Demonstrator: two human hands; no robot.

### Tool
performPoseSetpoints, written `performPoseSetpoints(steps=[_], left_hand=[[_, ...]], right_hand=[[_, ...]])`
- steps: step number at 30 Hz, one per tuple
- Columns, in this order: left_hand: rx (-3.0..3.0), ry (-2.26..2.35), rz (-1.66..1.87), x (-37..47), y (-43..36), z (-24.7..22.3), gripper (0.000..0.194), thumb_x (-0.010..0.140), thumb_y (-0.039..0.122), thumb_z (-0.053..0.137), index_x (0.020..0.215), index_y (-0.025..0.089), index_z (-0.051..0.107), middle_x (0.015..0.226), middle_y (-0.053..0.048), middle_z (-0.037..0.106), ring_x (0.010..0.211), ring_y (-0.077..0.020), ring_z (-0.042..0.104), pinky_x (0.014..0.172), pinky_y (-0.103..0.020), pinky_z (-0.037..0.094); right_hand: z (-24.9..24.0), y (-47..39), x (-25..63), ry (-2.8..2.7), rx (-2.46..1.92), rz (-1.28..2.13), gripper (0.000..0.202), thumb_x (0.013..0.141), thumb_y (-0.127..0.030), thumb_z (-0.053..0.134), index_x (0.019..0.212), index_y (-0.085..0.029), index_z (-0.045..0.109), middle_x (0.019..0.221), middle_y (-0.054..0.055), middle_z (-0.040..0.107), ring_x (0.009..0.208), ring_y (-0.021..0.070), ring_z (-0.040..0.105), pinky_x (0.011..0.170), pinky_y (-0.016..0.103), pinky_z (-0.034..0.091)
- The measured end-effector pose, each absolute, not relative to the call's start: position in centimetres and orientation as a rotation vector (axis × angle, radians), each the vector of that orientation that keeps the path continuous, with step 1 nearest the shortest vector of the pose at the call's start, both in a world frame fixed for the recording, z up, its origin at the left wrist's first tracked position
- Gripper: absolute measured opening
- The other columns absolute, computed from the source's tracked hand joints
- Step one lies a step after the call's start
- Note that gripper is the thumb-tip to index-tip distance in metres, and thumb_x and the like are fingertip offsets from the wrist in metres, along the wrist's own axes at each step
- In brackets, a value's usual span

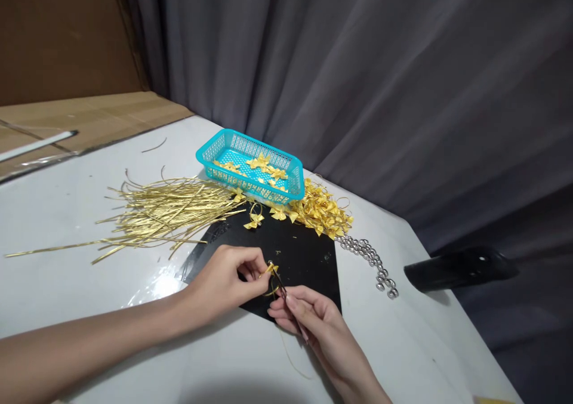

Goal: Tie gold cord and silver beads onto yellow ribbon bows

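Observation:
My left hand pinches a small yellow ribbon bow with a tiny shiny bead at its top, above the black mat. My right hand is closed on slim, dark-tipped tweezers, whose tips meet the bow at my left fingertips. A loop of gold cord shows between the two hands, and a thin thread trails below them onto the table. Just beyond my hands, a finished-looking bow with a cord loop lies on the mat.
A blue plastic basket holds several yellow bows. Left of it lies a bundle of gold cords; to its right are a pile of yellow bows and scattered silver beads. A black cylindrical object stands near the curtain.

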State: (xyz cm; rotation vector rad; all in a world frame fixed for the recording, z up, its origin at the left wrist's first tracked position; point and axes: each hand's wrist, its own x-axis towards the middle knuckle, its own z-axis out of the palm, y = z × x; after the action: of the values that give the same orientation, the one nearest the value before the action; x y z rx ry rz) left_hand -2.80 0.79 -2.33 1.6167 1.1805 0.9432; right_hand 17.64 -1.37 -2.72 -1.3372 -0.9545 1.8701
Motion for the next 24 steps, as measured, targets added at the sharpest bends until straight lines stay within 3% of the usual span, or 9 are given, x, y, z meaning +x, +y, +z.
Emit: performPoseSetpoints(steps=[17, 24], left_hand=[[1.604, 1.203, 0.928, -2.8, 0.8, -2.1, 0.012, 0.077, 0.017, 0.058, 0.067, 0.015, 0.064, 0.063, 0.001, 0.066, 0.060, -0.0114, 0.057, 0.058, -0.019, 0.043], [1.545, 1.233, 0.935, -2.8, 0.9, -2.1, 0.013, 0.078, 0.019, 0.059, 0.066, 0.016, 0.061, 0.062, 0.001, 0.063, 0.059, -0.0114, 0.054, 0.059, -0.021, 0.043]], right_hand=[[-2.1, -1.3, 17.7, -1.045, -1.388, 1.780, 0.045, 0.068, -0.047, 0.084, 0.094, -0.012, 0.072, 0.089, 0.013, 0.077, 0.088, 0.0198, 0.072, 0.084, 0.028, 0.055], [-2.0, -0.5, 19.4, -1.046, -1.431, 1.531, 0.047, 0.070, -0.049, 0.082, 0.100, -0.015, 0.071, 0.093, 0.011, 0.076, 0.092, 0.0237, 0.071, 0.088, 0.033, 0.055]])
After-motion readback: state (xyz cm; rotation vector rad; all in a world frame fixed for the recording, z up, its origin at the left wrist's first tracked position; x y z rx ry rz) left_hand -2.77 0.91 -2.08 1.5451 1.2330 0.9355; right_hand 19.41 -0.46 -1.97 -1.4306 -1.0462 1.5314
